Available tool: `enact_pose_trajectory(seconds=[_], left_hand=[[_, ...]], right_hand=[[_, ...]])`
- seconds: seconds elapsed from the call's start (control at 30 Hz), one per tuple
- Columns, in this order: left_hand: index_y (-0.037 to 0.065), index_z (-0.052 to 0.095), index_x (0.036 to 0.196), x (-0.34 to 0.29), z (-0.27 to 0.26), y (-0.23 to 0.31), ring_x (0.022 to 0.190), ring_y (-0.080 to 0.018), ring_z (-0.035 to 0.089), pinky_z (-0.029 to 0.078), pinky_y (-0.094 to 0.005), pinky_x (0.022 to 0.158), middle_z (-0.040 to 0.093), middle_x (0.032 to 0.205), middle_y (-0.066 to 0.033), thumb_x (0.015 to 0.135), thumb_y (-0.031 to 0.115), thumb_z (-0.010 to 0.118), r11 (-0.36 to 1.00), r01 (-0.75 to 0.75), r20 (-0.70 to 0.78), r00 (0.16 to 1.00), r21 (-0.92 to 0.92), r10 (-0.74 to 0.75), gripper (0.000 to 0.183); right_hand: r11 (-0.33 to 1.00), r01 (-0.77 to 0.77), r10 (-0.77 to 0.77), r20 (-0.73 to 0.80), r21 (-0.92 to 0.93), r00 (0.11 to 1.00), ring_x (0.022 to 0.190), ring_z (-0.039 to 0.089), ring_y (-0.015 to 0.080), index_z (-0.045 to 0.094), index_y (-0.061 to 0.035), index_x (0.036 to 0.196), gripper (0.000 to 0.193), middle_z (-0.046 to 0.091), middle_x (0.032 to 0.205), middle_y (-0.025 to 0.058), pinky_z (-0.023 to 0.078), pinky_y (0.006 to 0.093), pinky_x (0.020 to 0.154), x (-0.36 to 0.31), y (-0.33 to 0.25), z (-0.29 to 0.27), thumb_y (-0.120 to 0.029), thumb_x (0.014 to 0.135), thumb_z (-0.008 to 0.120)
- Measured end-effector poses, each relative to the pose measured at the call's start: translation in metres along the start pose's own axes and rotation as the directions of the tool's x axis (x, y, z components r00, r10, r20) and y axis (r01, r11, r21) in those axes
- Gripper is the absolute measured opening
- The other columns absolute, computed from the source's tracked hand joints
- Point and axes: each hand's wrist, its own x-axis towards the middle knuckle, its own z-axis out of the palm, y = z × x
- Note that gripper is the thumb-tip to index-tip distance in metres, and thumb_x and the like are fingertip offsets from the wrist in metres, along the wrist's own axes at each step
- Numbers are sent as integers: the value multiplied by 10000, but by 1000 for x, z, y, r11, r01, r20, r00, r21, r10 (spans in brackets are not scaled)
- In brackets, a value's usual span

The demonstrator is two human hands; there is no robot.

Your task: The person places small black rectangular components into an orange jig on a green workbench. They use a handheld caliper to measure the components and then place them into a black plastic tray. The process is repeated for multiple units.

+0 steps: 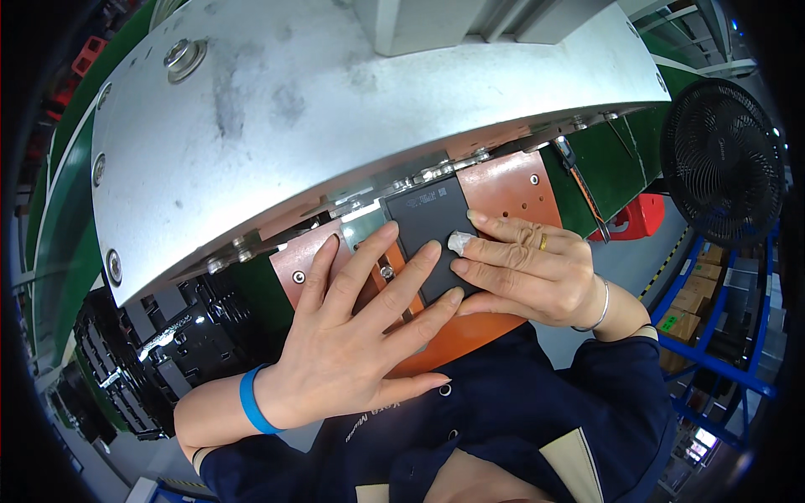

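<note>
A dark grey, flat rectangular block point(426, 220) with small printing lies in a copper-coloured plate fixture point(507, 184) under the edge of a large metal plate. My left hand point(344, 335) is spread palm down over the fixture's left part, fingertips on or close to the block's left edge. It wears a blue wristband. From the right, my right hand point(537, 268) rests stretched fingers on the block's right side, one fingertip wrapped in white tape. Its thumb lies along the near end. Neither hand is closed round the block, whose right and near edges are partly covered.
The big silver metal plate point(277, 109) with bolts overhangs the fixture. Black ribbed trays point(168, 344) are stacked at left. At right are a caliper-like tool point(579, 180) on the green surface, a black fan point(723, 159), a red stool point(641, 216) and a blue rack point(713, 369) with cartons.
</note>
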Motion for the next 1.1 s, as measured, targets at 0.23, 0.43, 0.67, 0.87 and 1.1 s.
enact_pose_trajectory(seconds=[0.23,0.43,0.67,0.87,1.1], left_hand=[[268,671,1220,1,-1,1,1353,-431,350,220,-597,1123,475,1447,-79,688,653,716,1000,1,10,1000,9,-1,658],[262,671,1220,2,-2,1,1345,-432,358,240,-604,1107,469,1449,-95,690,625,730,1000,-10,-9,1000,28,10,645],[239,661,1241,0,1,1,1348,-435,351,275,-611,1085,460,1454,-106,687,591,742,998,-37,-66,997,45,40,661],[230,645,1263,-3,0,2,1364,-427,331,262,-617,1091,437,1472,-105,696,584,740,996,-53,-54,997,74,58,675],[233,597,1318,-4,4,7,1383,-388,340,214,-604,1121,458,1460,-97,729,597,723,985,-125,-85,987,123,136,704]], right_hand=[[1000,23,-23,-9,-12,1000,1030,684,300,723,-24,947,369,711,1051,118,586,368,871,1,0,-1,-250,675,830],[999,22,-23,-26,-37,999,1022,686,288,721,-39,952,361,710,1049,99,581,365,881,0,0,1,-264,688,821],[991,-132,130,82,11,988,1170,594,354,621,-40,1212,438,564,1312,149,547,413,926,-2,-23,-2,-136,803,745],[120,-481,489,370,868,790,1420,306,211,343,-74,1463,559,367,1489,86,267,392,1155,10,-31,-26,-62,949,561],[-54,-622,628,511,781,587,1080,625,205,449,-31,1317,472,614,1193,117,512,360,898,27,-9,-38,-173,916,653]])
